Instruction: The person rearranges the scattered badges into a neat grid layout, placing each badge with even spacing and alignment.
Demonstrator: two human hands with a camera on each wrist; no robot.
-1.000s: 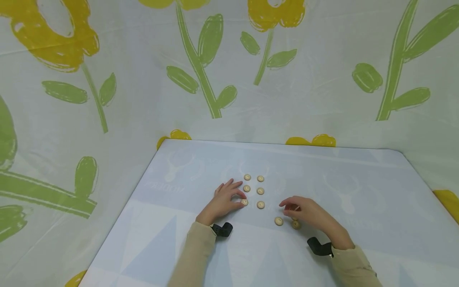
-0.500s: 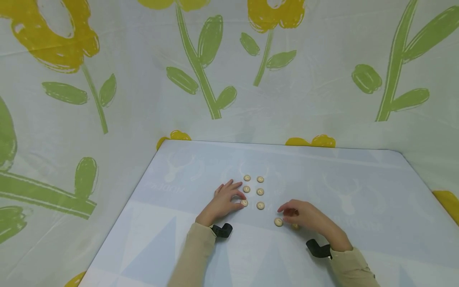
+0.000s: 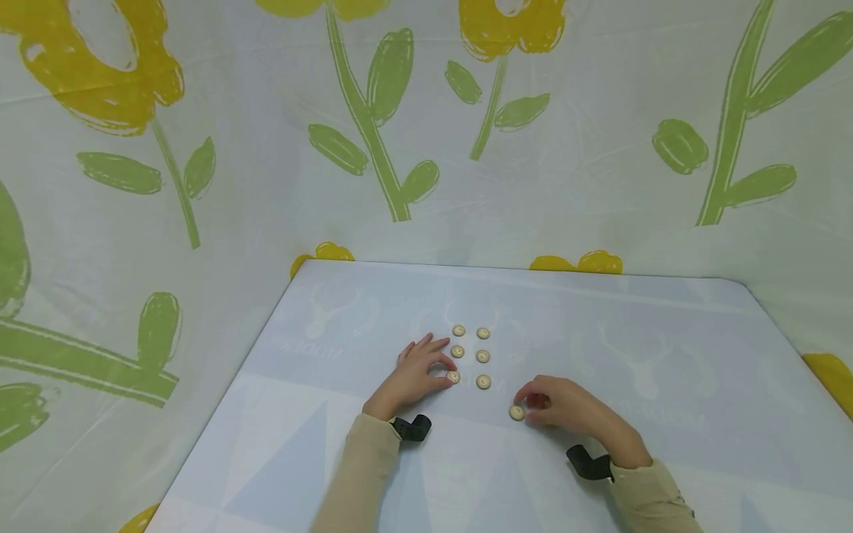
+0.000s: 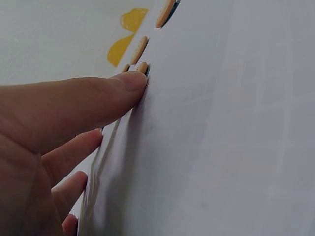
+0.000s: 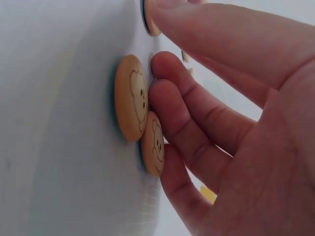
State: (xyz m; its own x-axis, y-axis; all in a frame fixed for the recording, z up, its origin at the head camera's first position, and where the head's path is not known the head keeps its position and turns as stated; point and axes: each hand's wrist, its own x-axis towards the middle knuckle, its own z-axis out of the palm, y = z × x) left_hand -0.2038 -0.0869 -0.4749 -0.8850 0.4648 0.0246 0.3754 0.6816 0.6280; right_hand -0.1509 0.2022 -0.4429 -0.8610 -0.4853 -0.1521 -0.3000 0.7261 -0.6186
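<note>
Round wooden buttons with drawn faces and small holes lie on the pale table. My left hand (image 3: 416,374) rests there, pinching the nearest button of the left column (image 3: 453,377) between thumb and forefinger, the other fingers spread. Past that thumb, the left wrist view shows another button (image 4: 166,12). My right hand (image 3: 566,403) pinches a separate button (image 3: 517,412) by its edges with thumb and forefinger. Under the right palm lie two more buttons, a larger-looking one (image 5: 132,98) and one touching the curled fingers (image 5: 153,142); the hand hides both in the head view.
Beside the left hand, further buttons form two short columns, the right one ending in a near button (image 3: 483,381). The table (image 3: 666,355) meets a flower-printed cloth (image 3: 586,185) at its back edge. A black wrist camera (image 3: 589,464) sits on the right wrist.
My right hand has come down and slightly left, from above the loose buttons to grip the leftmost one, covering the other two. The left hand stays in place.
</note>
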